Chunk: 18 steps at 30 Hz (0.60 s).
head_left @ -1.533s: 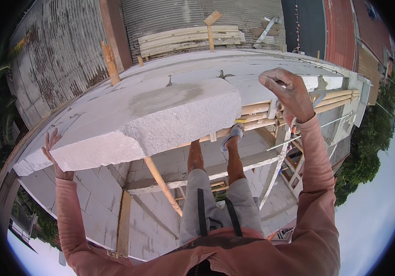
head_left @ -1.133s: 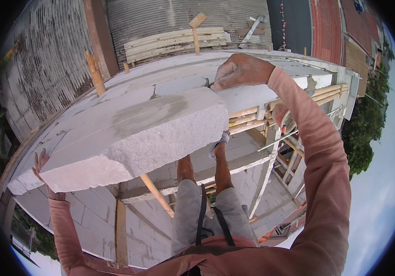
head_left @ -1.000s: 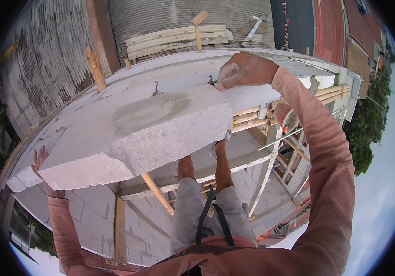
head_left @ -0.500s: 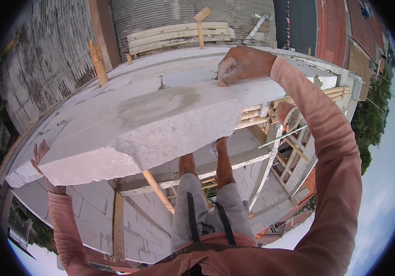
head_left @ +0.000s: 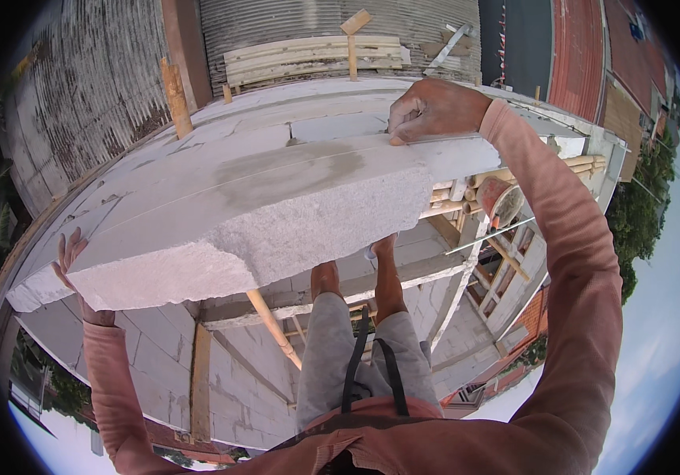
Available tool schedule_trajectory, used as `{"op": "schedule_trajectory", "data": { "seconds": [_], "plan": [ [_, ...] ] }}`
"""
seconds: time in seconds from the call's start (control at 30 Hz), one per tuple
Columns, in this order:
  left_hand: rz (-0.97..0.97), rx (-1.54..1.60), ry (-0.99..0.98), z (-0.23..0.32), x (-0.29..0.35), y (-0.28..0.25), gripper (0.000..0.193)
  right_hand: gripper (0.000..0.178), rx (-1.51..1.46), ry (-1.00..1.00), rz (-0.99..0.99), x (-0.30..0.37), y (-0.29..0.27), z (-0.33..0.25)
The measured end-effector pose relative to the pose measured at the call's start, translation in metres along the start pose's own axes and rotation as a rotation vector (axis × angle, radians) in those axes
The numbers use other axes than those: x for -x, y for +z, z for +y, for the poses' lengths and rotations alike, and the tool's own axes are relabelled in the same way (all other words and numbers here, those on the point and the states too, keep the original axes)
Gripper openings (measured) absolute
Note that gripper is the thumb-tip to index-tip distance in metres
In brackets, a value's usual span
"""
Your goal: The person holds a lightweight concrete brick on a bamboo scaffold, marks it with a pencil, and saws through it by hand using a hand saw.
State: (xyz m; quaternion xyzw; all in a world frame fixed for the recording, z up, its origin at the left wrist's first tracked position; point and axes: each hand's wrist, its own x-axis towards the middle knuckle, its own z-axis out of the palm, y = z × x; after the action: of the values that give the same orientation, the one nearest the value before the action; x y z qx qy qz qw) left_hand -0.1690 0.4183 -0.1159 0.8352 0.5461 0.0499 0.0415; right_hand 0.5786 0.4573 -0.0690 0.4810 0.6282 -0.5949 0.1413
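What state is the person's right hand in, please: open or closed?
The right hand is closed: its fingers curl in against the thumb, near the right end of the pale block.

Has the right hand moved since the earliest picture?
Yes. The right hand has moved left, closer to the upright wooden stake at the top centre of the view.

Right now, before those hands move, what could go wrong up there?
The left hand is right at the end of the big pale block, so it might get scraped or pinched if the block shifted. The block's near side is rough, so bits could perhaps crumble onto the bare legs, which show just below its edge in this view. And the right hand seems to pinch the thin string; a hard tug might snap it.
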Motion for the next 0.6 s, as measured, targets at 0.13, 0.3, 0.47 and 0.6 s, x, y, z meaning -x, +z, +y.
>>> {"op": "schedule_trajectory", "data": {
  "seconds": [0.13, 0.3, 0.47, 0.6],
  "plan": [
    [0.006, -0.066, 0.037, 0.016, -0.006, -0.004, 0.051, 0.027, -0.010, 0.031, 0.015, 0.001, 0.002, -0.001],
    [0.016, 0.131, -0.043, 0.009, 0.002, -0.008, 0.037, 0.034, 0.023, 0.100, -0.050, 0.009, -0.018, 0.005],
    [-0.102, -0.100, 0.016, 0.079, -0.025, -0.044, 0.046, 0.030, -0.252, -0.005, 0.134, -0.003, -0.028, -0.014],
    [-0.239, 0.008, -0.024, 0.105, -0.042, -0.056, 0.066, 0.032, -0.434, -0.214, 0.075, -0.074, -0.008, -0.097]
  ]
}}
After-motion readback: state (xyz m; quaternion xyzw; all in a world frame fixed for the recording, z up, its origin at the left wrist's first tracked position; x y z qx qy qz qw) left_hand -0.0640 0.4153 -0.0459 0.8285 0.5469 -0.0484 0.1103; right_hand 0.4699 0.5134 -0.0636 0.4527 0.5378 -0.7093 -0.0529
